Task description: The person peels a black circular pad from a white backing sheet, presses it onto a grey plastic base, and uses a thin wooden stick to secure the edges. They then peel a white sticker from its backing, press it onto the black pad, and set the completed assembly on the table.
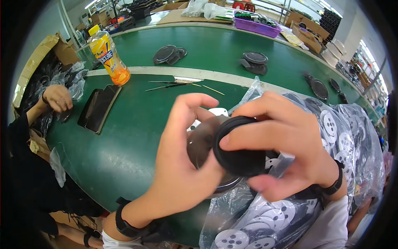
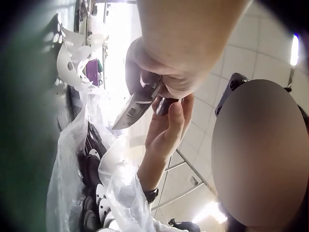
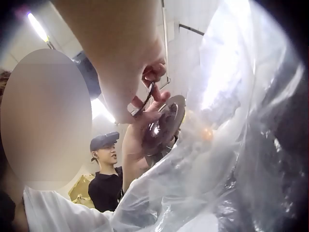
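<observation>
Green matting is covering the long curved workbench [image 1: 137,137] I am looking down on, with boxes and shelving crowding the room behind it. At the centre, I am holding a black ring [image 1: 240,145] up in the air above the bench edge, pressed against a grey metal disc [image 1: 203,143]. My right hand [image 1: 286,153] is pinching the ring, thumb on its face and fingers curling over the rim. My left hand [image 1: 182,162] is cupping the disc from behind, fingers wrapping round its edge.

I am judging the ring to be light and stiff, probably plastic or rubber, so gripping it by the rim looks safest. The disc is looking thin, smooth and shiny in the right wrist view [image 3: 166,128], so I am expecting it to be slippery and best held by its edge, as it is now; whether the two parts are seated together I cannot tell.

Just under my hands a clear plastic bag [image 1: 315,207] is lying open, holding many white and black discs. Further off, an orange drink bottle [image 1: 110,54] is standing upright, a dark tray [image 1: 99,108] is lying near it, and another person's hand [image 1: 58,97] is working at the far left.
</observation>
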Available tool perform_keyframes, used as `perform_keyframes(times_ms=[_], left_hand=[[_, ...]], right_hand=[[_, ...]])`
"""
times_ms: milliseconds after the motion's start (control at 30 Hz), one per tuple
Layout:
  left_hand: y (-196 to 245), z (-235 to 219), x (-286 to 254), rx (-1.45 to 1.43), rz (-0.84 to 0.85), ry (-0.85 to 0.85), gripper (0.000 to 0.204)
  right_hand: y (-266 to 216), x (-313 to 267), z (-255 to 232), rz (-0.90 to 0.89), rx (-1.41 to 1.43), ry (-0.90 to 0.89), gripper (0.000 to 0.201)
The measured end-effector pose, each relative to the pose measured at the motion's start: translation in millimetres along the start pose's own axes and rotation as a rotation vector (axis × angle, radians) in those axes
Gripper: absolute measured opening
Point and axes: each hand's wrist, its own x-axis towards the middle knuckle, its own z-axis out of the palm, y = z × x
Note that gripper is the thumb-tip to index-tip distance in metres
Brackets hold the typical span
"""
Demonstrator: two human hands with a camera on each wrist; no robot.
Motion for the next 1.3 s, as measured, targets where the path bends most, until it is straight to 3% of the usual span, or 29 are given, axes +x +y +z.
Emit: perform_keyframes(times_ms=[33, 100, 167, 200, 267, 367, 433, 633, 900, 1133, 1300], left_hand=[[1.2, -4.6, 1.2, -0.001, -0.002, 0.002, 0.048], [4.1, -16.3, 6.3, -0.299, -0.185, -0.068, 0.047], [10.7, -17.4, 8.4, -0.258, -0.252, -0.067, 0.051], [11.3, -19.0, 9.8, -0.316, -0.352, -0.082, 0.051], [14.7, -18.5, 11.1, -0.397, -0.519, -0.112, 0.055], [13.5, -13.5, 9.1, -0.455, -0.573, -0.123, 0.060], [10.6, -12.4, 8.9, -0.466, -0.589, -0.138, 0.062], [4.5, -13.2, 8.5, -0.474, -0.603, -0.199, 0.066], [3.3, -11.5, 8.0, -0.460, -0.613, -0.157, 0.066], [0.6, -11.3, 7.9, -0.499, -0.587, -0.156, 0.067], [5.3, -8.3, 7.5, -0.466, -0.570, -0.135, 0.069]], right_hand=[[4.0, -0.8, 1.3, 0.034, 0.135, 0.029, 0.040], [5.1, -0.6, 0.5, 0.018, 0.251, 0.039, 0.044], [-5.7, -0.4, -2.6, 0.353, 0.554, -0.013, 0.046], [-6.2, -1.5, -1.7, 0.391, 0.582, -0.031, 0.047], [-6.2, -0.1, 4.7, 0.329, 0.561, -0.030, 0.046], [-4.2, -1.6, 12.4, 0.227, 0.474, -0.041, 0.045], [-4.3, -3.6, 16.0, 0.189, 0.419, -0.060, 0.044], [-7.9, -3.4, 17.1, 0.310, 0.415, -0.123, 0.041], [0.3, -3.7, 22.3, 0.200, 0.381, -0.109, 0.042], [-4.5, -4.8, 17.1, 0.241, 0.282, -0.164, 0.039], [-2.7, -4.0, 13.0, 0.087, 0.050, -0.252, 0.037]])
